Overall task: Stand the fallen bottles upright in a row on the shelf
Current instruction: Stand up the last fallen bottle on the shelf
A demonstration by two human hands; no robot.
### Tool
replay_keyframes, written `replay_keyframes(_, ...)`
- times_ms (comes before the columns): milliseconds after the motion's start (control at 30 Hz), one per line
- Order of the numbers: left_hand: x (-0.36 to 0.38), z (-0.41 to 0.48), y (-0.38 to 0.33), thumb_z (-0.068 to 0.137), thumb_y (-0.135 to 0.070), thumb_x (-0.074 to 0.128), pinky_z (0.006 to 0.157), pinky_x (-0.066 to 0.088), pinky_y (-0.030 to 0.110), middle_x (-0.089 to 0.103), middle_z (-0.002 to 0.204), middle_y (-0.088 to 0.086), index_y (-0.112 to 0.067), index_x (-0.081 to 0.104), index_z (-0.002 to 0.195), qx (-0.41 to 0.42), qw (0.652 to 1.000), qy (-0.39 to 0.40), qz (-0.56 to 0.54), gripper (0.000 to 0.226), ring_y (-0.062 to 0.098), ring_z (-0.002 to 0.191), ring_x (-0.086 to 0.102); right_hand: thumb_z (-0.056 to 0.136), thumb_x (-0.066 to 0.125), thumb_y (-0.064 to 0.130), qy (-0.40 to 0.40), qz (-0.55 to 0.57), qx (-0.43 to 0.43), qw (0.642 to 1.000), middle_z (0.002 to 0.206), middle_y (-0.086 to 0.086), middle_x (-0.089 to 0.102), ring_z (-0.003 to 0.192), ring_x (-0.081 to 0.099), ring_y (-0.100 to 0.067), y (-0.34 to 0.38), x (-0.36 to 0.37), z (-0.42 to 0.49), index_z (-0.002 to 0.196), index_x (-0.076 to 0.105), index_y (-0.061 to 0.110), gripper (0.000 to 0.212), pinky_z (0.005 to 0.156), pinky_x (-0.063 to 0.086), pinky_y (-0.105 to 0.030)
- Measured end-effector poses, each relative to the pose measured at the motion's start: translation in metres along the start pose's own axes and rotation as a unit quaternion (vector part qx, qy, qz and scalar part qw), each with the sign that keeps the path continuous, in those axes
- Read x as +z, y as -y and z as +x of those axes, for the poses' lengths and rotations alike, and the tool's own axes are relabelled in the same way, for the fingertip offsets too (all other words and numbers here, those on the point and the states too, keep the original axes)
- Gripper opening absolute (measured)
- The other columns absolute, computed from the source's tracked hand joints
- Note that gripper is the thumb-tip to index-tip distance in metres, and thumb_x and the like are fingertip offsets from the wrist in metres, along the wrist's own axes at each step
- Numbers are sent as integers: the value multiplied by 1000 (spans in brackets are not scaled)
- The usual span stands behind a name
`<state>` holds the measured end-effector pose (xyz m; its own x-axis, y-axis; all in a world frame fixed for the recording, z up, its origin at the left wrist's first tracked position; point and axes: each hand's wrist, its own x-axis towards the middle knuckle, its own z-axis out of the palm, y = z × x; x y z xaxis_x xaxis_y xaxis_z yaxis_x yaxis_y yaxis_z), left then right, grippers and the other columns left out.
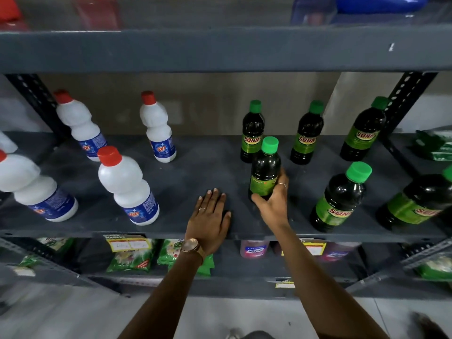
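On the dark grey shelf [190, 172] stand two kinds of bottles. To the left are four white bottles with red caps and blue labels: two at the back [78, 126] [157, 128] and two nearer the front edge [127, 187] [36, 189], with the edge of another white one at the far left. They are opaque, so their contents cannot be told. To the right are dark bottles with green caps and green labels, filled with a dark liquid: three at the back [252, 133] [307, 134] [364, 130] and two nearer the front [340, 199] [415, 204]. All of these appear upright, though the wide lens makes them lean outward. The right hand [272, 203] grips one more green-capped bottle [265, 170] around its lower half, thumb on the left side and fingers wrapped behind on the right, a ring on one finger; the bottle is upright with its base at or just above the shelf, in front of the leftmost back-row dark bottle. The left hand [210, 216] lies flat and open, palm down on the bare shelf just left of the held bottle, not touching it, a watch [192, 247] on its wrist. On the shelf below lie green packets [132, 258].
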<state>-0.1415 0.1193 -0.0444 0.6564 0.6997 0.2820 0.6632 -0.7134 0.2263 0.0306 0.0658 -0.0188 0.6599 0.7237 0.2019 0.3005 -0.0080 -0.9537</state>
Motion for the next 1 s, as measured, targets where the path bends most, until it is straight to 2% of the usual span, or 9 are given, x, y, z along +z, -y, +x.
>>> replay_keyframes(133, 0, 0, -1, 94, -41, 21, 115, 11, 39, 34, 148, 15, -9, 35, 140, -6, 1000, 1, -1, 58, 26, 139, 24, 56, 90, 23, -57, -45, -14, 997, 126, -6, 39, 117, 47, -17, 2, 2, 8, 126, 48, 11, 83, 104, 39, -28)
replay_keyframes(233, 0, 0, -1, 94, -41, 20, 114, 10, 39, 34, 148, 15, -9, 35, 140, -6, 1000, 2, 0, 58, 27, 139, 24, 45, 93, 36, -55, -45, 5, 997, 119, -6, 41, 113, 48, -20, 4, 6, 19, 114, 46, 9, 88, 100, 42, -30)
replay_keyframes(400, -1, 0, -2, 94, -41, 23, 114, 12, 39, 37, 147, 16, -8, 38, 139, -11, 1000, 2, 5, 58, 27, 138, 27, 51, 93, 24, 35, -25, 4, 999, 117, -3, 56, 109, 55, -17, -5, -6, 22, 115, 40, 16, 83, 89, 45, -26)
replay_keyframes(600, -3, -1, -5, 93, -40, 26, 113, 14, 41, 42, 143, 17, -7, 42, 137, -21, 1000, 2, 11, 57, 28, 135, 33, 49, 93, 26, 47, -23, -20, 998, 111, 2, 59, 103, 57, -13, -3, -11, 17, 117, 47, 12, 83, 87, 49, -29)
replay_keyframes(700, -3, -1, -4, 93, -41, 26, 114, 18, 40, 41, 144, 15, -8, 41, 137, -26, 1000, 10, 11, 57, 27, 136, 31, 56, 91, 22, 94, -35, -19, 995, 116, 4, 57, 108, 55, -11, -8, -17, 17, 126, 45, 14, 84, 91, 45, -27)
replay_keyframes(767, -2, -1, -3, 93, -41, 26, 114, 19, 41, 41, 144, 15, -8, 41, 137, -27, 999, 13, 12, 57, 27, 136, 31, 63, 87, 17, 115, -48, -16, 992, 118, 2, 59, 114, 57, -17, -14, -22, 18, 129, 45, 15, 79, 97, 46, -34)
replay_keyframes(833, -1, 0, -3, 93, -41, 25, 114, 21, 42, 42, 144, 15, -7, 41, 137, -26, 999, 17, 12, 57, 28, 136, 32, 62, 87, 16, 107, -60, -10, 992, 119, -2, 61, 113, 57, -19, -17, -25, 17, 126, 48, 13, 75, 98, 47, -39)
replay_keyframes(933, -3, 1, -4, 93, -42, 23, 114, 19, 43, 40, 145, 15, -7, 40, 138, -22, 999, 23, 14, 59, 28, 136, 30, 54, 92, 21, 83, -78, -8, 993, 118, -9, 64, 106, 58, -18, -10, -24, 15, 119, 52, 9, 77, 91, 48, -33)
replay_keyframes(1000, -3, 1, -4, 92, -42, 21, 114, 17, 42, 40, 145, 15, -7, 39, 138, -23, 999, 28, 14, 60, 28, 137, 30, 52, 92, 22, 92, -80, -14, 992, 113, -5, 64, 103, 58, -16, -6, -24, 14, 116, 54, 8, 76, 87, 46, -29)
